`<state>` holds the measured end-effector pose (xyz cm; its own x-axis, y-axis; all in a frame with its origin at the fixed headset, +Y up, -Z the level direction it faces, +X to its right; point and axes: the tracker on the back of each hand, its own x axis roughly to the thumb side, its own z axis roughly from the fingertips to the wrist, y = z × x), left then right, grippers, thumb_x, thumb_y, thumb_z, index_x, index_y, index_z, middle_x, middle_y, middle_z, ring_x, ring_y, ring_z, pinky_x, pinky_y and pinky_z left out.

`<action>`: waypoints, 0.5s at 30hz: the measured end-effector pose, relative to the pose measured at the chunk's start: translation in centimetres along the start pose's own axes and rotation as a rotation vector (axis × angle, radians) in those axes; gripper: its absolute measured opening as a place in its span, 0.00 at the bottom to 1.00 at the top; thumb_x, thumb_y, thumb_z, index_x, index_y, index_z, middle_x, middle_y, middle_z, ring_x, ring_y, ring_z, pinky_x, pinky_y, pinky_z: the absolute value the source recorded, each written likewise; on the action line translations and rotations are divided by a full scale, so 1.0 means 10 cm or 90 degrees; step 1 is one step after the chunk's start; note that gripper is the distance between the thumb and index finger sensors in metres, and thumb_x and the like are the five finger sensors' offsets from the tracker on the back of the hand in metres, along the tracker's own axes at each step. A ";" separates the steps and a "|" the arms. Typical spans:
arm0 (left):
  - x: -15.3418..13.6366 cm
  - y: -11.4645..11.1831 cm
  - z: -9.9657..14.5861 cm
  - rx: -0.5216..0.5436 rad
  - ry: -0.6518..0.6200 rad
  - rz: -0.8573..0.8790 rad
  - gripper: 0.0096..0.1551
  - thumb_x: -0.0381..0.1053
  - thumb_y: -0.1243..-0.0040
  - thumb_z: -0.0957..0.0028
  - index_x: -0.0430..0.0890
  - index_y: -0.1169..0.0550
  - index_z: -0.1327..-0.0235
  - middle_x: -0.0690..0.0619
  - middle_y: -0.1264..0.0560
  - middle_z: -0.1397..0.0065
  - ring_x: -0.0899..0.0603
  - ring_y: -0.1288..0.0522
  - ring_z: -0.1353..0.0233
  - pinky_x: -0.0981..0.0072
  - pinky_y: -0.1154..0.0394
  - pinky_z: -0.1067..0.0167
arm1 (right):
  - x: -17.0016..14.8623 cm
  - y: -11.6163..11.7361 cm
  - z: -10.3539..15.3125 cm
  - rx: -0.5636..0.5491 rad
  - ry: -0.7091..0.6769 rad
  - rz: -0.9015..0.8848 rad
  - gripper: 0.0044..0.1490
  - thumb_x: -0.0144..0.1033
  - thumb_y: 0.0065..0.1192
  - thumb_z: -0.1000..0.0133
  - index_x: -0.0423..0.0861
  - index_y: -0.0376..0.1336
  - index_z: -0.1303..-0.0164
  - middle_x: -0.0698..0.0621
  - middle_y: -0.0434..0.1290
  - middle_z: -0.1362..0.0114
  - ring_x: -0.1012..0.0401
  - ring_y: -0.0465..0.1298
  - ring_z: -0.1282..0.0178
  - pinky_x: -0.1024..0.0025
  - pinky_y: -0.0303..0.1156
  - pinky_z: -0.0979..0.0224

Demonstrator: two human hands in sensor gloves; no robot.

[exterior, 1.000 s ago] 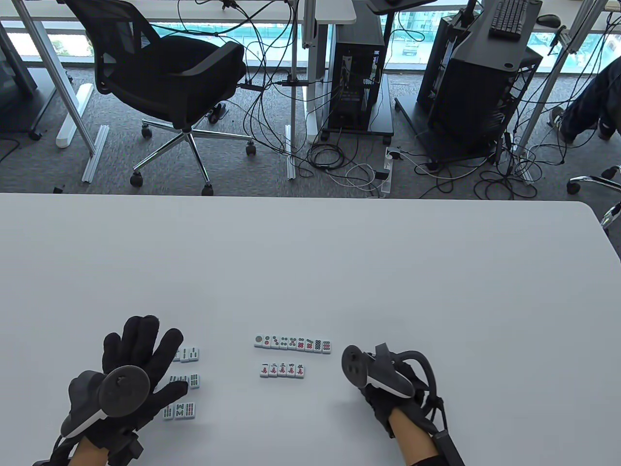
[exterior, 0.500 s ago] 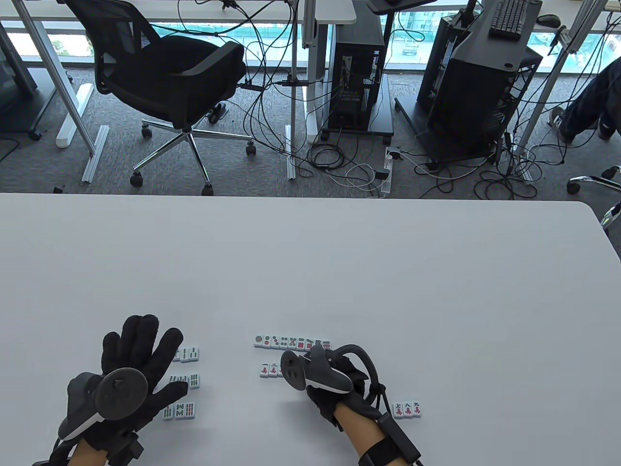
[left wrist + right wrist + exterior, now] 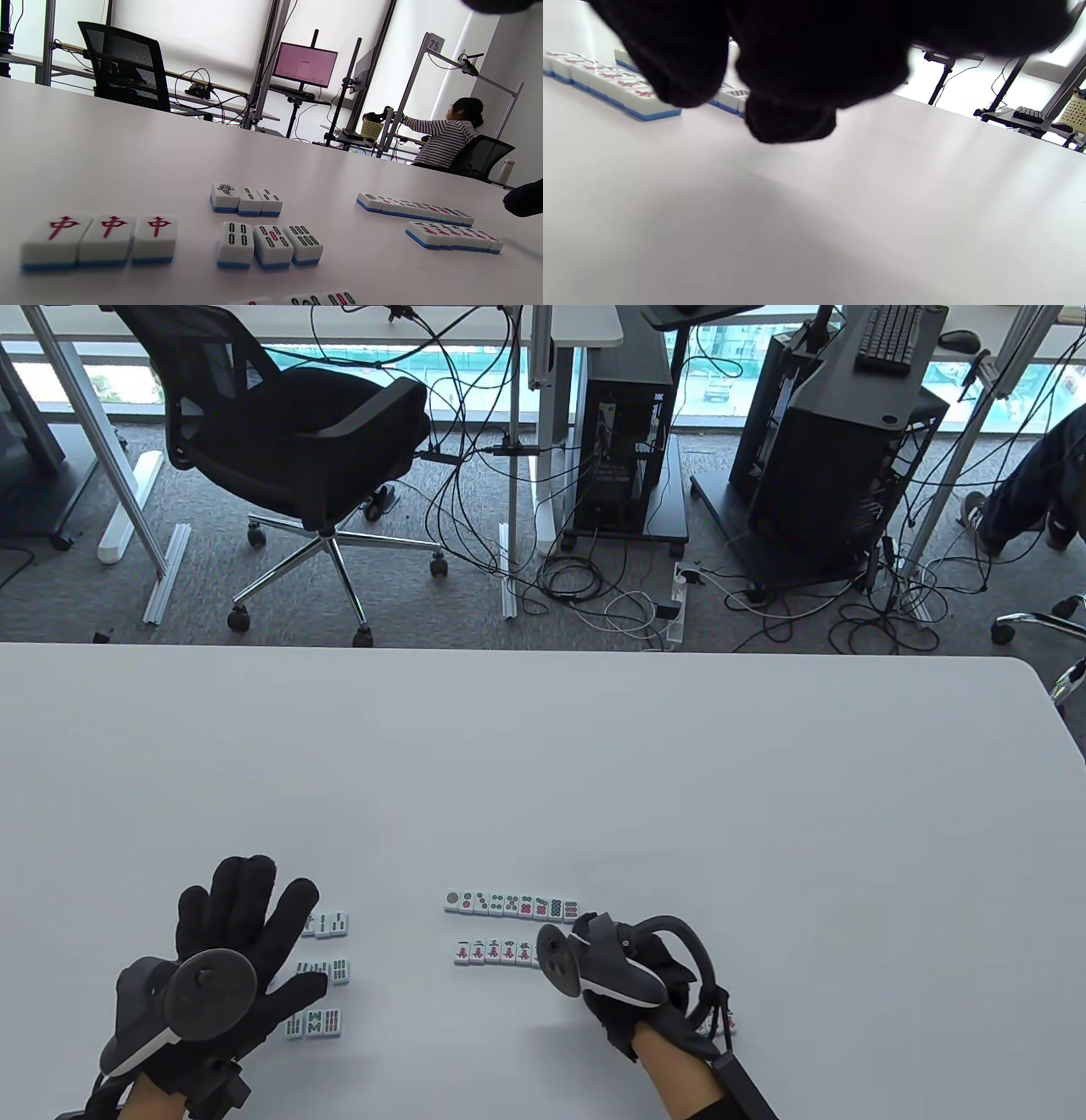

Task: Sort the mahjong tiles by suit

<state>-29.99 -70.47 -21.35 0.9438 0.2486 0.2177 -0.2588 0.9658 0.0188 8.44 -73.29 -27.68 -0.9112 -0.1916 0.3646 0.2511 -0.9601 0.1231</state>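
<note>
I see a plain white counter (image 3: 543,746) under both gloves; beyond its far edge lie grey carpet, tangled cables, a black mesh chair (image 3: 288,449) and computer towers on carts (image 3: 628,449).

My left hand (image 3: 229,950) lies flat with fingers spread straight, holding nothing; its fingertips cover the left ends of three short rows of bamboo tiles (image 3: 327,971), stacked near to far just right of it; from the left wrist view three red-character tiles (image 3: 102,239) sit side by side close to the camera.

My right hand (image 3: 645,984) is at the right end of the row of character tiles (image 3: 496,954), fingers curled downward in the wrist view; whether they pinch a tile I cannot tell; a few more tiles (image 3: 725,1025) peek out behind its wrist.

Just beyond lies the longer row of circle tiles (image 3: 512,906); all tiles are white-faced with blue backs, face up.
</note>
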 end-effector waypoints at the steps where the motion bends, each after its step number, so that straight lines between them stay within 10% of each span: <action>1: 0.00 0.00 0.00 -0.001 0.000 -0.001 0.53 0.79 0.53 0.60 0.65 0.54 0.23 0.63 0.74 0.20 0.47 0.76 0.16 0.37 0.73 0.24 | -0.07 0.01 0.04 0.016 0.009 -0.005 0.41 0.45 0.68 0.56 0.40 0.63 0.33 0.50 0.82 0.60 0.64 0.79 0.77 0.71 0.79 0.72; 15: -0.02 -0.07 -0.03 -0.024 0.011 -0.014 0.53 0.79 0.53 0.60 0.65 0.54 0.23 0.63 0.74 0.20 0.47 0.76 0.16 0.37 0.73 0.24 | -0.48 0.47 0.46 0.137 0.049 0.070 0.41 0.44 0.70 0.57 0.43 0.63 0.34 0.52 0.82 0.66 0.66 0.77 0.82 0.73 0.77 0.77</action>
<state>-29.90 -71.15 -21.67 0.9528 0.2281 0.2002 -0.2302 0.9731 -0.0127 15.49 -75.93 -24.59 -0.8949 -0.3152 0.3159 0.4061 -0.8687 0.2837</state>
